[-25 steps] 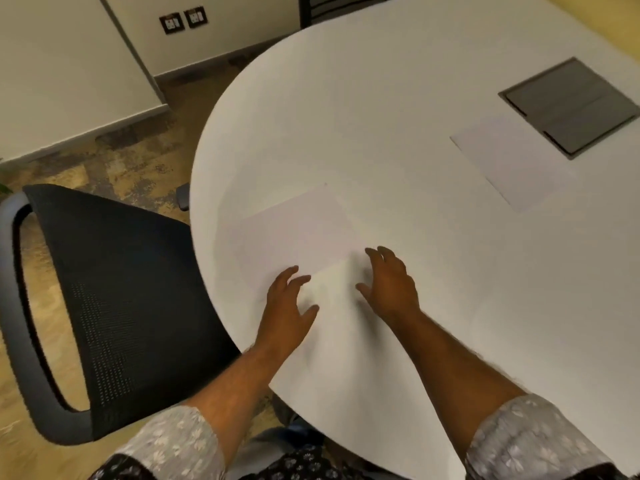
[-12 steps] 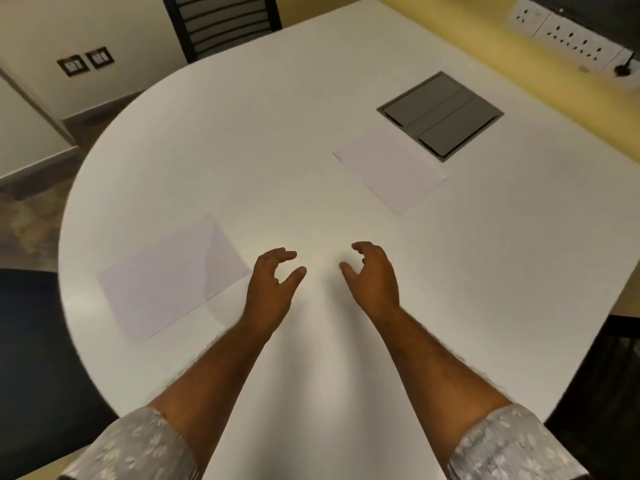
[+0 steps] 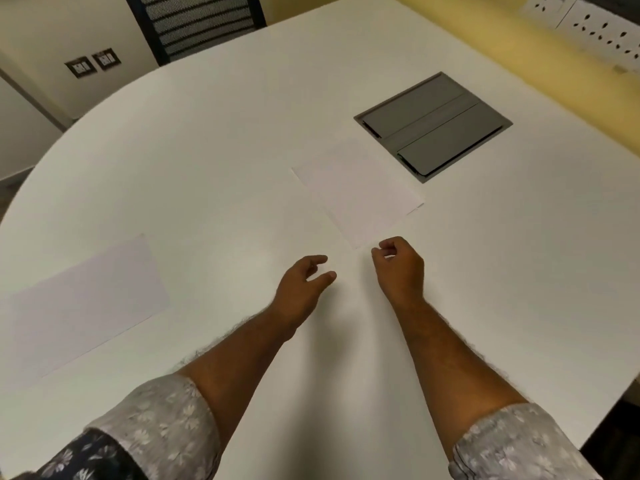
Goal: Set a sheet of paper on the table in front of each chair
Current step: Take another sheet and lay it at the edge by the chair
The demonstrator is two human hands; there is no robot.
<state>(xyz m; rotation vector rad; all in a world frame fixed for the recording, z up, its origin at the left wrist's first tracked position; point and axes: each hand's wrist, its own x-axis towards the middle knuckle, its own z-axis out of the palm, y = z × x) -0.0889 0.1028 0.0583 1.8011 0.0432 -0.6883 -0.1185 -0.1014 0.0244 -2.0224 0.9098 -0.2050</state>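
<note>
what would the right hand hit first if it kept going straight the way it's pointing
Most likely the near corner of the centre stack of paper, which lies just ahead of the right hand and its curled fingertips. The grey cable hatch lies beyond. The hand's height above the table is unclear.

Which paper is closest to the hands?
The sheet beside the grey panel. Its near corner almost meets the right hand. The other sheet at the left edge lies well away from both hands.
</note>
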